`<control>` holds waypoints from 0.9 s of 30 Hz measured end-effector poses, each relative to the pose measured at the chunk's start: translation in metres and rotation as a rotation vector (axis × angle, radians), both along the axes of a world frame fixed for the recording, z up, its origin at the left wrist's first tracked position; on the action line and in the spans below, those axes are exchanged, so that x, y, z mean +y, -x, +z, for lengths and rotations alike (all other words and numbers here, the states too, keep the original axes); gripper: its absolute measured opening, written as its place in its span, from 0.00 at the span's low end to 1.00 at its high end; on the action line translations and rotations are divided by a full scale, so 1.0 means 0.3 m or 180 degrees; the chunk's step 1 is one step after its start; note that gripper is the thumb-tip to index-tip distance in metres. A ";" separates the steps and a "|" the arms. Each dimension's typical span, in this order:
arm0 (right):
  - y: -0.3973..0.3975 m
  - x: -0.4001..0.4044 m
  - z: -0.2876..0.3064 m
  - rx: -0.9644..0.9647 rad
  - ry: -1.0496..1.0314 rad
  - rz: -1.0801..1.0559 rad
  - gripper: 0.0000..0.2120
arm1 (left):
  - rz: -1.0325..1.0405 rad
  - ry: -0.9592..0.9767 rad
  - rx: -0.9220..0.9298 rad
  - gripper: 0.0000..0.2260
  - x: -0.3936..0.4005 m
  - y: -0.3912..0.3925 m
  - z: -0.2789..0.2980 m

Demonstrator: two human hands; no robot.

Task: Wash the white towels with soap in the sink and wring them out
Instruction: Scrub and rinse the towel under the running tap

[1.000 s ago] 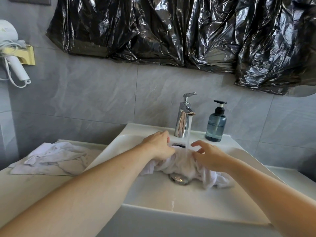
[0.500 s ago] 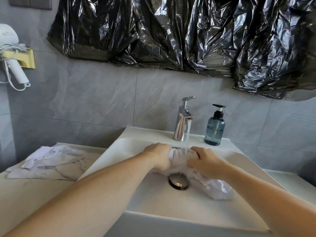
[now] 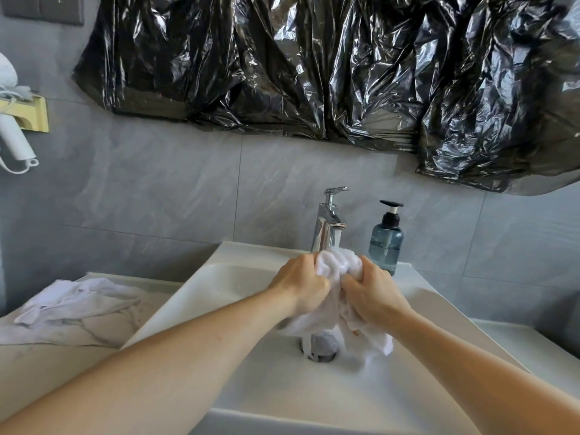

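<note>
Over the middle of the white sink (image 3: 238,365), under the chrome faucet (image 3: 329,229), both hands grip one wet white towel (image 3: 337,266). The left hand (image 3: 303,285) has its fingers curled tight around the bunched cloth, and the right hand (image 3: 372,293) clenches it from the other side, knuckles almost touching. The loose end of the towel hangs down to the drain (image 3: 323,348). At 1 o'clock from the hands stands a blue soap dispenser (image 3: 386,243). At 9 o'clock, a second white towel (image 3: 78,301) lies crumpled on the bench (image 3: 47,365).
</note>
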State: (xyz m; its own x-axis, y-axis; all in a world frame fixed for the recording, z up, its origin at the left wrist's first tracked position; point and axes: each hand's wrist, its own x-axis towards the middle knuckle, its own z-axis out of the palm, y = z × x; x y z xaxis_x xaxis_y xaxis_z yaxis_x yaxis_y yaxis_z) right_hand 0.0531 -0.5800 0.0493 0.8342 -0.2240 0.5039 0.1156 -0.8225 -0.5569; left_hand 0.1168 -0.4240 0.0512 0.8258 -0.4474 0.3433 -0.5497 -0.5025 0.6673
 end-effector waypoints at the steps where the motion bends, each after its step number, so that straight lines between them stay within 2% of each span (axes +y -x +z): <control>1: 0.010 0.005 0.007 -0.0059 -0.0037 0.0147 0.02 | 0.0085 0.0034 0.0081 0.23 -0.006 -0.007 -0.001; 2: 0.020 0.016 0.016 -0.0107 -0.0064 0.0325 0.06 | 0.0164 0.0054 0.0197 0.27 -0.004 -0.016 -0.005; 4: 0.029 0.039 0.019 -0.0115 -0.0076 0.0589 0.10 | 0.0133 0.0159 0.0423 0.27 0.005 -0.035 -0.020; 9: -0.021 0.030 -0.009 0.0336 -0.0084 0.0122 0.05 | 0.0107 -0.0028 0.0231 0.17 0.013 -0.018 0.001; 11: -0.003 0.035 0.004 0.0110 -0.0097 0.0266 0.06 | 0.0172 0.0216 0.0310 0.19 0.010 -0.005 0.015; 13: 0.032 0.057 0.025 -0.0250 -0.0058 0.0766 0.06 | 0.0149 0.0584 0.0670 0.13 0.002 0.001 0.012; 14: 0.041 0.066 0.024 -0.0304 -0.0078 0.0975 0.07 | 0.0088 0.0573 0.0686 0.10 0.005 0.010 0.010; 16: 0.026 0.059 0.011 -0.0214 -0.0180 0.0983 0.11 | -0.0070 0.0703 0.1025 0.11 0.006 0.018 0.001; 20: -0.018 0.005 -0.013 0.0310 0.0012 0.0285 0.05 | 0.0072 0.0242 0.0485 0.11 0.013 0.011 -0.012; 22: -0.006 0.016 -0.007 0.0169 0.0036 0.0329 0.06 | 0.0039 0.0093 0.0283 0.09 0.006 0.004 -0.002; 24: 0.018 0.058 0.010 -0.0142 0.0039 0.0637 0.10 | 0.0084 0.0234 0.0451 0.21 0.007 -0.022 -0.003; 25: 0.018 0.072 0.013 -0.0198 -0.0042 0.0692 0.10 | 0.0047 0.0221 0.0452 0.24 0.005 -0.041 -0.008; 27: -0.004 0.067 0.010 0.0042 -0.0007 0.0482 0.07 | -0.0031 0.0186 0.0362 0.18 0.005 -0.044 -0.010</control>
State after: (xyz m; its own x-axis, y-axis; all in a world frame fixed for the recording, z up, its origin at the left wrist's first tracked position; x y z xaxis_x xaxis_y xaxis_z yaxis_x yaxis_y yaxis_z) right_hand 0.0541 -0.5600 0.0522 0.8651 -0.0963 0.4922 0.2307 -0.7950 -0.5610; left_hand 0.1299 -0.4226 0.0481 0.8566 -0.4376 0.2735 -0.4735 -0.4559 0.7536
